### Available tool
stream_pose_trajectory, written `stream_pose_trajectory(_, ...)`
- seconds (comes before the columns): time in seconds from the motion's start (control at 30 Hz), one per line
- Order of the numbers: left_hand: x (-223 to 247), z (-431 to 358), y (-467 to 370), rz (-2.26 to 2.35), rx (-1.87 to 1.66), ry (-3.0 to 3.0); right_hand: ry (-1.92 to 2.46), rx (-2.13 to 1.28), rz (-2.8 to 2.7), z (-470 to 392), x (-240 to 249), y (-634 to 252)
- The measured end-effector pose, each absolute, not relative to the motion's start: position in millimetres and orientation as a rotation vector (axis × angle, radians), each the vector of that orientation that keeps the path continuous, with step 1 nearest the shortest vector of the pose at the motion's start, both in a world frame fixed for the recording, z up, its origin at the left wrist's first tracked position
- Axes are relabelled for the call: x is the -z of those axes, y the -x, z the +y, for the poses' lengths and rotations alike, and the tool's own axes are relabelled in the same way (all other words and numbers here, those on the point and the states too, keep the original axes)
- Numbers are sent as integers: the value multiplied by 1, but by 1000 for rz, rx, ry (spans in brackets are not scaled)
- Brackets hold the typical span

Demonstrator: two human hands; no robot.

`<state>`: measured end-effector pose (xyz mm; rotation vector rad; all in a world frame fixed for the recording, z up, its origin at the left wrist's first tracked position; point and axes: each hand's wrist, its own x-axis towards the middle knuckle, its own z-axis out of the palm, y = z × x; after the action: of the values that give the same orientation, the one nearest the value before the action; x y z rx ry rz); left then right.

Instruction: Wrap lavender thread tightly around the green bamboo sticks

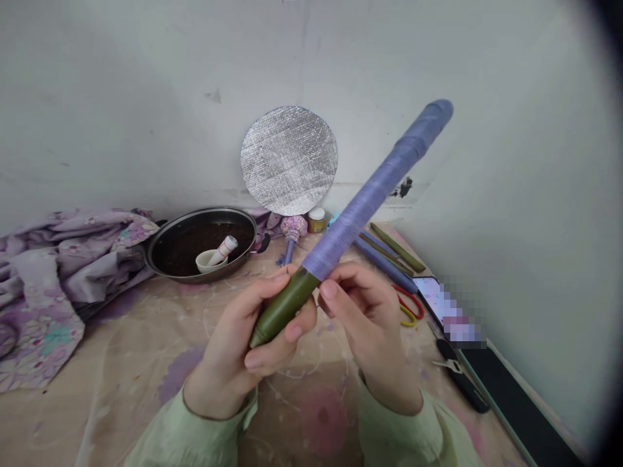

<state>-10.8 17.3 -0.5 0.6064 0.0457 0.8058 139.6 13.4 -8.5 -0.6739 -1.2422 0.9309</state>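
Observation:
A green, bamboo-like stick (285, 305) runs diagonally up to the right in front of me, its upper length tightly wound with purple ribbon (374, 188). My left hand (248, 331) is closed around the bare green end, thumb on top and fingers beneath. At the lower edge of the winding, my right hand (367, 318) is closed in a pinch, its thumb against the stick. Its other fingers curl partly out of sight, so any loose ribbon end between them is hidden.
On the flowered tablecloth stand a dark pan (202, 217) with a small white cup (211, 261) and a jar (316, 219). A silver disc (289, 161) leans near the wall. More sticks (396, 246), scissors (411, 305), a phone (440, 301) and a black-handled tool (462, 376) lie right; floral cloth (43, 292) left.

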Motion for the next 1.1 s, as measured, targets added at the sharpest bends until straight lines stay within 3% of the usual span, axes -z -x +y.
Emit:
stream_pose_trajectory(0.6,9,29,3,69,-608,-666,625,-984,-1385,17,11,-148)
stream_pose_trajectory(0.87,18,16,-13,831,-1508,-1638,795,-851,-1332,19,8,-149)
stream_pose_trajectory(1.0,16,15,-8,1047,-1517,-2137,866,-730,-1321,22,7,-150)
stream_pose_trajectory(1.1,14,15,-5,1036,-1471,-2059,875,-714,-1323,24,6,-148)
